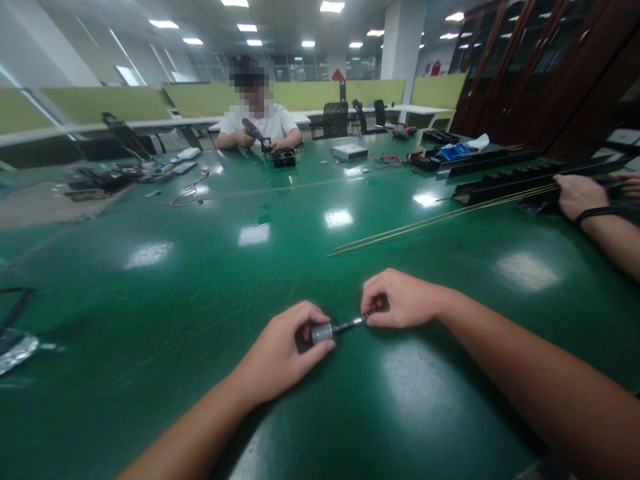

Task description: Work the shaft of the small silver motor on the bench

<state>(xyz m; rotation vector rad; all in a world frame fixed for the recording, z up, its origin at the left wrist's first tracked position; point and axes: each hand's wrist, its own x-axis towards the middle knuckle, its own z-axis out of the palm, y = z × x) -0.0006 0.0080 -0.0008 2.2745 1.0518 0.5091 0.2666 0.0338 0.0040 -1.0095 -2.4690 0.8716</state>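
Metal cylinder (323, 333) — any writing unreadable.

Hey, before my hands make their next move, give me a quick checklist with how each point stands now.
1. Left hand on the grey cylinder: ok, thumb and fingers hold it.
2. Right hand on the shaft: ok, gripping its far end.
3. Shaft fully seated in the cylinder: cannot tell, too small.
4. Thin rods apart from both hands: ok, farther off.
5. Co-worker's hand apart from yours: ok, off to the right.

One metal cylinder (323, 333), two thin rods (400, 232), one white box (349, 153)
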